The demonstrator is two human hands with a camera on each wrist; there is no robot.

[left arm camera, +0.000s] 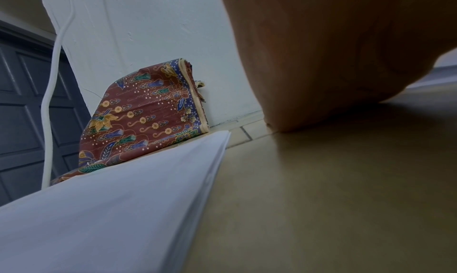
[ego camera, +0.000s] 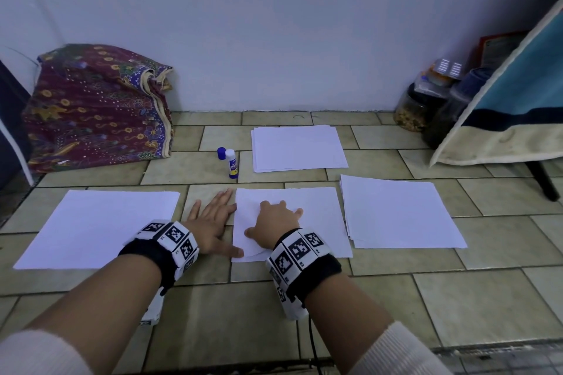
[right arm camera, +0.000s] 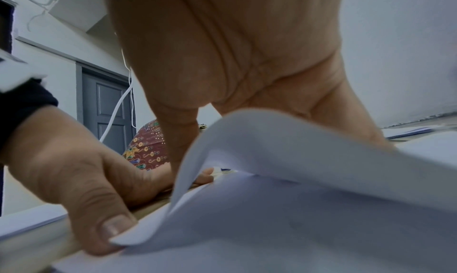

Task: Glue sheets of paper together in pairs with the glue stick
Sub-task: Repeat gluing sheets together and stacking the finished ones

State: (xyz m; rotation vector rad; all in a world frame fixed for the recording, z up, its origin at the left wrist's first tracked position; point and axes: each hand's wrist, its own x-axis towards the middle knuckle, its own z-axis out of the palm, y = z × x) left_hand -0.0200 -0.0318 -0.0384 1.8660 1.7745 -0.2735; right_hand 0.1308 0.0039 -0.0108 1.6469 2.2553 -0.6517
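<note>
- A patterned cloth bundle [ego camera: 94,106] is leaned against the wall at the far left of the tiled floor [ego camera: 457,298].
- A stack of white paper [ego camera: 97,227] is laid flat on the floor toward its left side, just left of the left hand.
- The left hand [ego camera: 210,222] is spread flat on the tiles, fingers straight, nothing gripped; its thumb tip is set on the near left corner of the middle sheets, and its fingertips are at their left edge.
- The glue stick [ego camera: 232,163] is stood upright on the floor beyond the left hand, well apart from both hands, with its blue cap [ego camera: 221,152] just beside it.
- The middle sheets [ego camera: 316,213] are laid in front of the person; in the right wrist view the top sheet [right arm camera: 309,160] is seen bowed upward above the lower one near the left edge.
- The right hand [ego camera: 274,225] is pressed on the middle sheets with fingers spread and only slightly bent; nothing is clasped.
- A further paper stack [ego camera: 298,146] is placed beyond the middle sheets, nearer the wall.
- Another stack [ego camera: 399,210] is laid to the right of the middle sheets, apart from the right hand.
- Jars [ego camera: 417,106] are grouped at the far right corner by the wall.
</note>
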